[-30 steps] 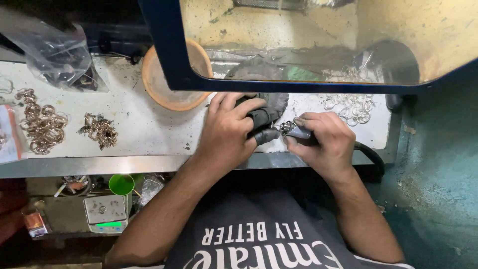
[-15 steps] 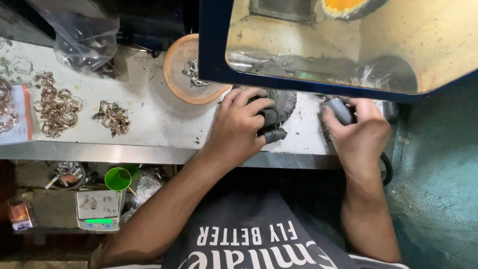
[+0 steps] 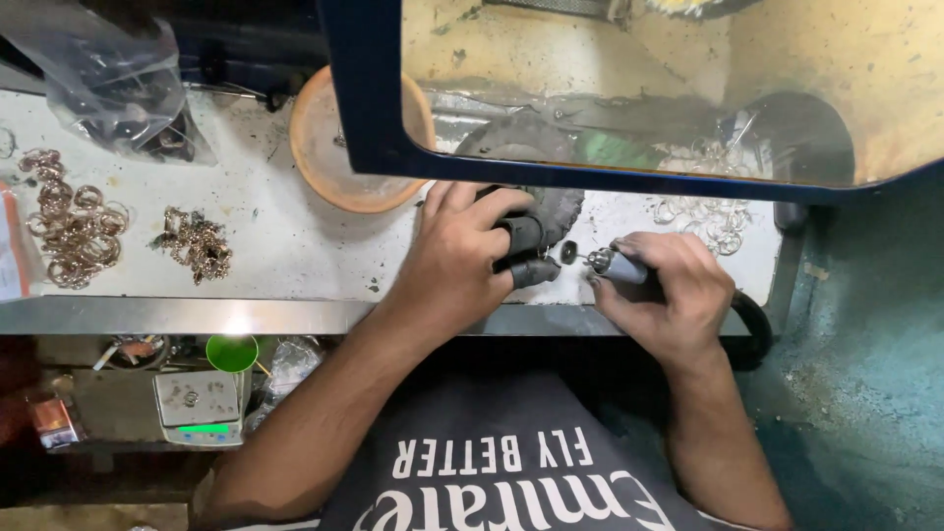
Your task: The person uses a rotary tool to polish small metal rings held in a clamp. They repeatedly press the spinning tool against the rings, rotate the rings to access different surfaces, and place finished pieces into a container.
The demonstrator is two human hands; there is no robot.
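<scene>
At the worktop edge, our right hand has swung the rotary handpiece back in, grip closed round it. Left hand still pinches a small piece in dark finger guards; the two nearly meet, so polishing looks resumed.

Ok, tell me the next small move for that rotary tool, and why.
Probably ease the rotary tool in the right hand leftward until its small disc tip meets the piece pinched in the left hand's covered fingertips; a small gap separates them.
</scene>
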